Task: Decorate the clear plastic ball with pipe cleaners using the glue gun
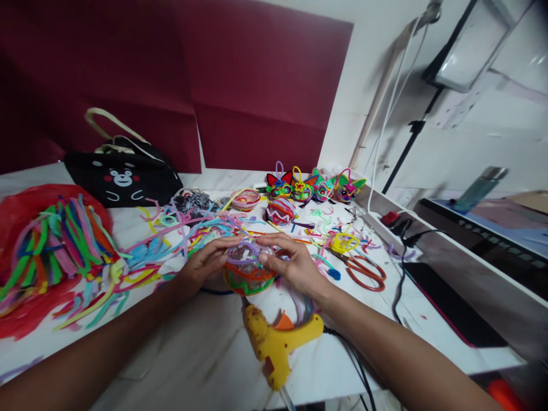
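Observation:
A clear ball (249,273) with orange and green pipe cleaners wrapped around it in bands sits between my two hands over the table. A bent purple pipe cleaner (243,260) loops over its upper part. My left hand (203,262) presses the loop's left side with thumb and fingers closed. My right hand (293,264) pinches the right side between thumb and fingers. Part of the ball is hidden behind the fingers. Just in front lies a yellow hot glue gun (274,342) on its side, its nozzle pointing at the ball.
Scissors with orange handles (366,273) lie to the right among pipe cleaner scraps. Finished cat-faced balls (317,187) line the back. Bundled pipe cleaners (64,245) rest on a red bag at left, near a black bag (124,177). A phone (454,305) and black cables are at right.

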A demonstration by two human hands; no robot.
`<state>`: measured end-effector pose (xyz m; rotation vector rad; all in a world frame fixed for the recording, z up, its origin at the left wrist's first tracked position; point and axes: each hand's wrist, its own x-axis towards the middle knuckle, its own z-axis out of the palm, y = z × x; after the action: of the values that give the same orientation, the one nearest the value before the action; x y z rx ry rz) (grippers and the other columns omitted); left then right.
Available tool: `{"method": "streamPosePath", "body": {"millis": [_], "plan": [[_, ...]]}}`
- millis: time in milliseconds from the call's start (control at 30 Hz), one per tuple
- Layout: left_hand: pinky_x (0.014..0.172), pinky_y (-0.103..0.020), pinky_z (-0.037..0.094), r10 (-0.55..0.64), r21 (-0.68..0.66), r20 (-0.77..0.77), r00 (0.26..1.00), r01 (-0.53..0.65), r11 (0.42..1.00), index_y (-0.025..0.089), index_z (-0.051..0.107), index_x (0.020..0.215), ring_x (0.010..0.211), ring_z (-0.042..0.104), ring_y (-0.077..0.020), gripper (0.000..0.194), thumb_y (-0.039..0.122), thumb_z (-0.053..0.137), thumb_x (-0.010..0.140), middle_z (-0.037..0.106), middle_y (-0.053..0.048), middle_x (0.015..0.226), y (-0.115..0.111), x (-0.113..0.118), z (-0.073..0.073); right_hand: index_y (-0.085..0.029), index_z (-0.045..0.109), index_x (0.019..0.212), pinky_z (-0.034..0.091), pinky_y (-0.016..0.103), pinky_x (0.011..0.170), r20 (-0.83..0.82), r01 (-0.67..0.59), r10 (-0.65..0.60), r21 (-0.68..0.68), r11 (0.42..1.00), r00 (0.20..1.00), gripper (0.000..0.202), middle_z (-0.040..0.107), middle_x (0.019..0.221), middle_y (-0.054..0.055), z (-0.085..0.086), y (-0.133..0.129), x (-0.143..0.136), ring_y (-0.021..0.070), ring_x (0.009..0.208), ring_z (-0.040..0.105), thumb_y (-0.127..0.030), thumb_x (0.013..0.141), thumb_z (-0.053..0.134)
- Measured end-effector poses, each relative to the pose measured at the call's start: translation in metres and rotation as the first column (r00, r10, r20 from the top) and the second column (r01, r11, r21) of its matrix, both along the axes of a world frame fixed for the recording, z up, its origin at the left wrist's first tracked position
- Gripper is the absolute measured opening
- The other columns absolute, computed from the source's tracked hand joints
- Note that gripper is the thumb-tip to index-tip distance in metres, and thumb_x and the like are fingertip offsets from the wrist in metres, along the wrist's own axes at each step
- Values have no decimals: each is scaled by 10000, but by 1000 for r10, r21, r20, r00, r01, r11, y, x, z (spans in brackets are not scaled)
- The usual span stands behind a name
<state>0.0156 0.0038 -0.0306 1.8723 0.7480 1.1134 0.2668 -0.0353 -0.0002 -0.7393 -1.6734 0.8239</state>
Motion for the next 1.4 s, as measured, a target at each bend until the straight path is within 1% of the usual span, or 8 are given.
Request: {"method": "streamPosePath", "body": {"millis": [367, 600, 933, 1033, 1133, 1233, 1300, 1400], "plan": [[1063, -412, 483, -62, -77, 34, 997, 65, 995, 272, 634, 1266, 1295, 567, -292, 347, 407, 590, 949, 609, -69, 1405, -9, 5, 7, -263, 762, 1064, 488, 399, 992, -32, 17, -18, -16, 1000, 999, 244, 713, 1115, 71, 0, -4, -3, 220, 1098, 646, -358, 840, 744], [1072, -390, 478, -81, -105, 31, 996, 84, 991, 271, 595, 1308, 1310, 556, -275, 368, 397, 567, 964, 600, -68, 1415, -9, 5, 7, -277, 759, 1068, 473, 406, 1007, -17, 25, -25, -15, 1000, 1000, 250, 714, 1122, 62, 1, -5, -3, 221, 1111, 640, -392, 848, 732], [1130, -449, 420, -31, -76, -38, 999, 28, 997, 248, 594, 1330, 1348, 503, -313, 415, 427, 554, 958, 587, -89, 1416, -9, 3, 7, -269, 759, 1067, 467, 408, 1003, -24, 32, -33, -24, 999, 999, 246, 713, 1117, 65, 3, -6, -4, 225, 1097, 640, -378, 848, 732], [1180, -456, 345, -6, -47, -82, 997, 2, 999, 270, 608, 1324, 1376, 465, -312, 397, 433, 527, 971, 564, -68, 1443, -9, 0, 6, -270, 759, 1062, 466, 400, 1005, -28, 37, -38, -32, 999, 999, 245, 711, 1117, 60, 3, -6, -4, 220, 1098, 639, -379, 844, 735], [1196, -459, 317, 9, -1, -109, 994, -9, 1000, 279, 605, 1334, 1369, 469, -311, 415, 464, 484, 983, 552, -58, 1459, -9, 0, 6, -271, 758, 1061, 477, 392, 990, -23, 44, -46, -56, 997, 999, 244, 703, 1132, 60, 3, -7, -4, 219, 1105, 637, -383, 845, 734], [1220, -471, 265, 39, 78, -134, 990, -29, 997, 276, 591, 1354, 1410, 412, -309, 437, 478, 456, 990, 530, -50, 1478, -10, 2, 5, -269, 756, 1070, 492, 383, 968, 1, 49, -49, -77, 996, 999, 256, 695, 1141, 60, 3, -8, -3, 219, 1094, 640, -396, 849, 727], [1239, -488, 203, 61, 149, -143, 988, -39, 988, 284, 561, 1386, 1455, 337, -309, 465, 496, 445, 990, 472, -38, 1527, -12, 3, 5, -268, 755, 1072, 484, 384, 983, 12, 50, -49, -62, 997, 999, 257, 696, 1136, 61, 4, -8, -4, 218, 1099, 638, -397, 852, 723], [1246, -492, 159, 98, 294, -208, 973, -33, 955, 317, 481, 1455, 1507, 219, -311, 490, 491, 412, 1002, 314, -9, 1623, -18, 5, 8, -275, 752, 1075, 464, 390, 1015, 18, 51, -50, -29, 998, 999, 247, 701, 1128, 56, 5, -8, -4, 216, 1114, 632, -389, 859, 718]]}}
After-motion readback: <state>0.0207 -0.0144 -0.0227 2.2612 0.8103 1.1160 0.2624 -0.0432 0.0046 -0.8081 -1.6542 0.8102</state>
